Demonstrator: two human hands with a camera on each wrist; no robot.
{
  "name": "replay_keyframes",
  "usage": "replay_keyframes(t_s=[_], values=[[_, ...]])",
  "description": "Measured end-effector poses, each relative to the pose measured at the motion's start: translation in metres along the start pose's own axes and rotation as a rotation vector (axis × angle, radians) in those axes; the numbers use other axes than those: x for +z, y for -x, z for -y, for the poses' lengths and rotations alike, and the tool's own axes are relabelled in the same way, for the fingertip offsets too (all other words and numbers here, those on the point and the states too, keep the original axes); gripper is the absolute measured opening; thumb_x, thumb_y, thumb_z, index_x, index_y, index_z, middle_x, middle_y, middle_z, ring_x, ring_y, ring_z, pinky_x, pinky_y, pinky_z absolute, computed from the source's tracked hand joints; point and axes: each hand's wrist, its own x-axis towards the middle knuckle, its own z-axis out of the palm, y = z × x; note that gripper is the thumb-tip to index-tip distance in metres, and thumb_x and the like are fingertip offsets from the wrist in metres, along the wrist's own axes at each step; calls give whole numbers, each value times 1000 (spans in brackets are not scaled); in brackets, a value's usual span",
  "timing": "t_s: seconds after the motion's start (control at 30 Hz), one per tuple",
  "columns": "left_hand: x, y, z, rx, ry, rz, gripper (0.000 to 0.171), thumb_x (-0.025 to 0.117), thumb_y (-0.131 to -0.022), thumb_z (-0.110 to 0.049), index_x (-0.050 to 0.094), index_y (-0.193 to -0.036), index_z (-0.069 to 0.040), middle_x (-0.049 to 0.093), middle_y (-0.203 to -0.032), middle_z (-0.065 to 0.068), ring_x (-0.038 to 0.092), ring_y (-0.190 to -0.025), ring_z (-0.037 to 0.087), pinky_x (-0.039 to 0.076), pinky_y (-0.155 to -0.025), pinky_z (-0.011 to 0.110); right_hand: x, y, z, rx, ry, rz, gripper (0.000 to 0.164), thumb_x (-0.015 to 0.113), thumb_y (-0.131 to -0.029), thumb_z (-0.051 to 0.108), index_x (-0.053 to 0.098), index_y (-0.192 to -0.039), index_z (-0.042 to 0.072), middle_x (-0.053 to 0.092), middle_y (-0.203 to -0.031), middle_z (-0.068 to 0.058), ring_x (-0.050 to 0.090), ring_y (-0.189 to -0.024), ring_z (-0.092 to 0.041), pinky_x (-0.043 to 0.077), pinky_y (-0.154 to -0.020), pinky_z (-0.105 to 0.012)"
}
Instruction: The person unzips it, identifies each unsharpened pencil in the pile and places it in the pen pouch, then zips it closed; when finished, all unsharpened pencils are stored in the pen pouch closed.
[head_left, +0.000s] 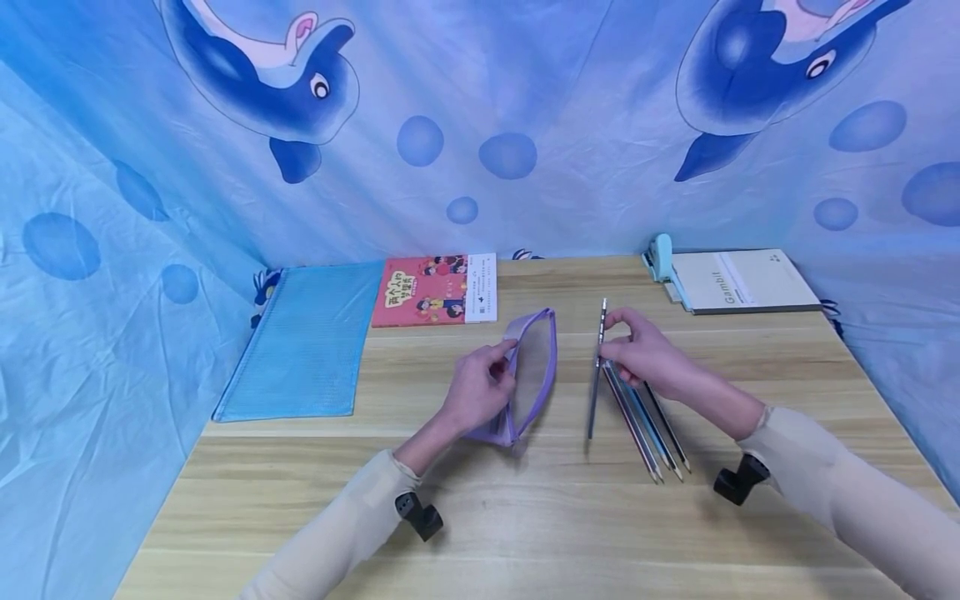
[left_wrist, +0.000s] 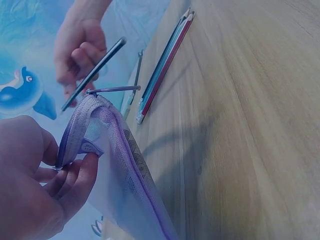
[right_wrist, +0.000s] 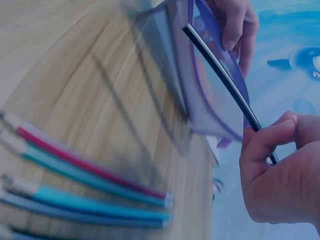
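Observation:
My left hand (head_left: 480, 387) pinches one edge of a purple mesh pencil pouch (head_left: 553, 350), whose zipped mouth gapes toward the right. In the left wrist view, thumb and fingertips hold the pouch's rim (left_wrist: 75, 127) near a small tag. My right hand (head_left: 637, 350) grips a dark pencil (head_left: 595, 392) above the table, just right of the pouch. In the right wrist view this pencil (right_wrist: 220, 70) slants across the pouch opening. Below the right hand, several pencils (head_left: 645, 429) lie side by side on the table, points toward me.
A blue mesh folder (head_left: 300, 350) lies at the left of the wooden table (head_left: 525, 533), beside a red and white book (head_left: 427, 292). At the back right are a white notebook (head_left: 750, 279) and a light teal stapler-like item (head_left: 660, 257). A blue dolphin-print curtain (head_left: 480, 100) surrounds the table.

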Motion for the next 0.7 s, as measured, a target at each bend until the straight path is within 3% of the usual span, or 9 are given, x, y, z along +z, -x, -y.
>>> replay_keyframes(t_s=[0.4, 0.7], values=[[2, -1, -1, 18, -2, -11, 48, 63, -77, 9, 63, -125, 10, 64, -82, 11, 61, -72, 19, 54, -65, 25, 36, -22, 12, -61, -149, -92, 46, 57, -88, -2, 33, -127, 2, 56, -68, -2, 45, -48, -10, 39, -43, -21], [4, 0, 0, 6, 17, -12, 48, 64, -77, 10, 62, -126, 11, 65, -83, 12, 61, -71, 20, 55, -64, 25, 56, -30, 8, -43, -184, -92, 45, 58, -89, -3, 35, -127, 3, 59, -73, -7, 44, -46, -10, 37, -40, -20]])
